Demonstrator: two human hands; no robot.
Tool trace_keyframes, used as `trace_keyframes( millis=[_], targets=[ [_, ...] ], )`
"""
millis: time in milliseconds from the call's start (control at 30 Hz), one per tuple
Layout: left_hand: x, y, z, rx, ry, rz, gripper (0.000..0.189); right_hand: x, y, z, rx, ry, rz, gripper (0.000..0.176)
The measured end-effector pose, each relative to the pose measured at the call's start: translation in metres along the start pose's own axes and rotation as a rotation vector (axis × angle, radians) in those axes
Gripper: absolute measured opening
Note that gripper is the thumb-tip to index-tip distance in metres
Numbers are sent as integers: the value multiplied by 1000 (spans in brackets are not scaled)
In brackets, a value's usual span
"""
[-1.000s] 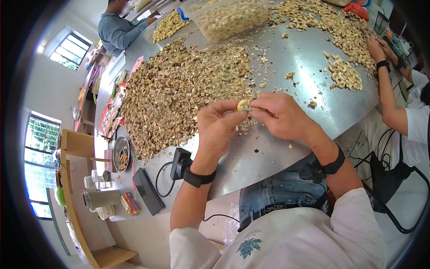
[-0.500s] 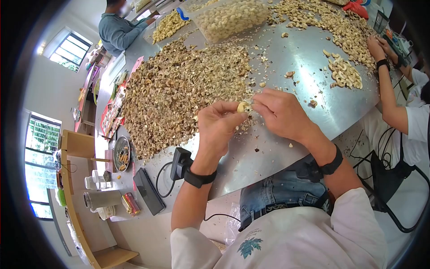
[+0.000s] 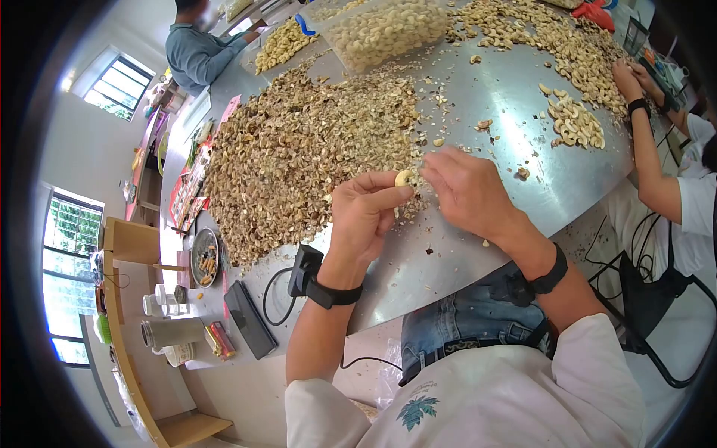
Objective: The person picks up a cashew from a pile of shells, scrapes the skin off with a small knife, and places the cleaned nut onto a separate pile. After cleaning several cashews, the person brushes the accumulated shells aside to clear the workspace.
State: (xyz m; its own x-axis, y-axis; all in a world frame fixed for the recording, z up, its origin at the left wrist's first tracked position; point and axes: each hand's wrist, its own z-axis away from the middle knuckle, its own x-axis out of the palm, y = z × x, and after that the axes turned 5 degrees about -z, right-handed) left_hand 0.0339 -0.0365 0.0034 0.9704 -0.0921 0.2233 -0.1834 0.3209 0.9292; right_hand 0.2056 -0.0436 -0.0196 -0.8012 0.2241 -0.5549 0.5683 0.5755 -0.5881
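My left hand (image 3: 366,213) pinches a pale cashew nut (image 3: 404,178) between thumb and forefinger, above the metal table. Just to the right of the nut is my right hand (image 3: 470,190), its fingers curled and pressed together and slightly blurred. Whatever they hold, if anything, is too small or hidden to name. A small gap separates the right fingertips from the nut. Behind and left of my hands spreads a large heap of brown cashew pieces and skins (image 3: 299,149).
A clear plastic bin (image 3: 385,33) of cashews stands at the back. A small cashew pile (image 3: 575,123) lies right, near another person's hands (image 3: 631,78). At left are a metal dish (image 3: 204,257), a phone (image 3: 250,319) and a metal flask (image 3: 172,332). Another person (image 3: 198,52) sits far left.
My right fingers have drawn slightly away from the cashew nut, and the hand has turned a little. My left hand keeps the nut in almost the same place.
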Motion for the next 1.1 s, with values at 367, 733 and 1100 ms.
trace_keyframes(
  millis=[367,733,1100],
  targets=[
    [-4,0,-2,4,-86,114,12,-9,-2,-7,291,-40,-410,15],
    [0,-2,0,40,-74,63,18,-10,-5,-10,298,-14,-570,19],
    [3,-3,2,142,-54,52,13,-17,-10,-11,621,-209,-1047,17]
  ],
)
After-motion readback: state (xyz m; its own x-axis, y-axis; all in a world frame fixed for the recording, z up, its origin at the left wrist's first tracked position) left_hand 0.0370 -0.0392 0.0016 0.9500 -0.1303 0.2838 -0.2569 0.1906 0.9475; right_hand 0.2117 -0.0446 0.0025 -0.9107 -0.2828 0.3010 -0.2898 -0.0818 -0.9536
